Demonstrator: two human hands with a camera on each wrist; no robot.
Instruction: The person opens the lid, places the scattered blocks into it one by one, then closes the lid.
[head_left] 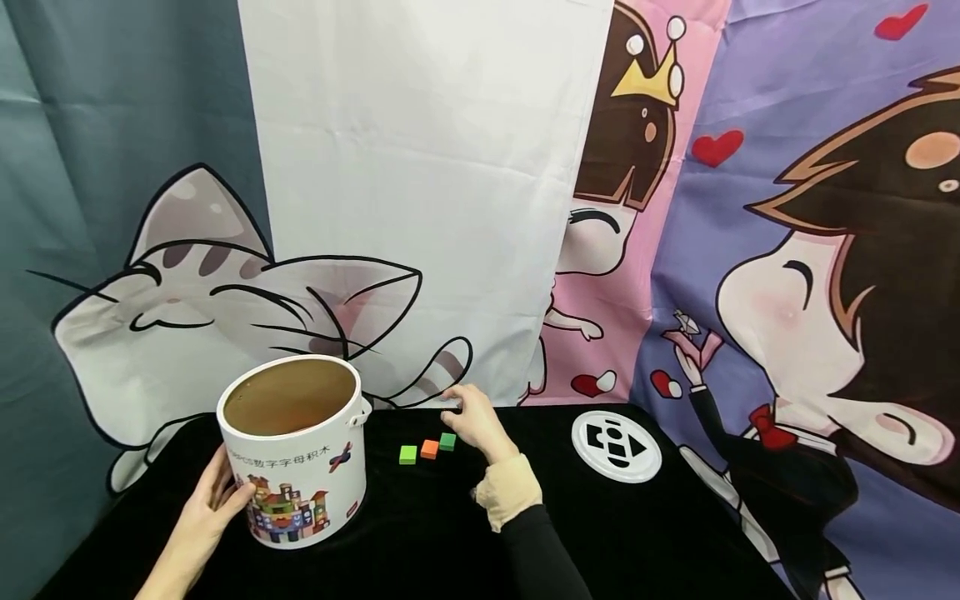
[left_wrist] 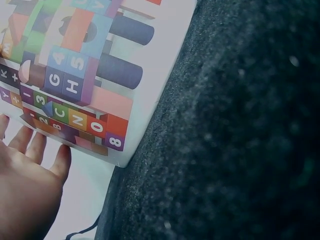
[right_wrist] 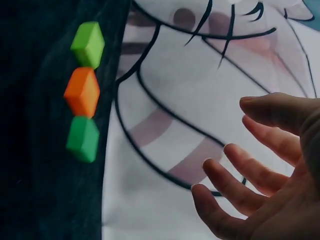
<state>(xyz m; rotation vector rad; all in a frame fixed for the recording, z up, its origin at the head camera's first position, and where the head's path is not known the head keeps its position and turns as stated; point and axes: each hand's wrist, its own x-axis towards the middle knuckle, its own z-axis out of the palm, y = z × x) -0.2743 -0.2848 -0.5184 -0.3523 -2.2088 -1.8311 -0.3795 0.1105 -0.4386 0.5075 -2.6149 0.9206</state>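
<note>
My left hand (head_left: pixel 206 508) rests against the near left side of a white lidless bucket (head_left: pixel 341 467), thumb towards its printed front. In the left wrist view its fingers (left_wrist: pixel 61 165) lie along the bucket's picture of lettered blocks. Right of the bucket, a light green block (head_left: pixel 407 455), an orange block (head_left: pixel 429 449) and a darker green block (head_left: pixel 447 442) form a short slanting row. Above the darker green one hovers my right hand (head_left: pixel 478 423), fingers spread and bent a little, holding nothing. All three blocks also show in the right wrist view.
A round white lid (head_left: pixel 617 447) with cut-out shapes lies on the black cloth (head_left: pixel 450 533) at the right. Behind the table hangs a printed curtain (head_left: pixel 435 150) with a cartoon cat and figures, close to the table's far edge.
</note>
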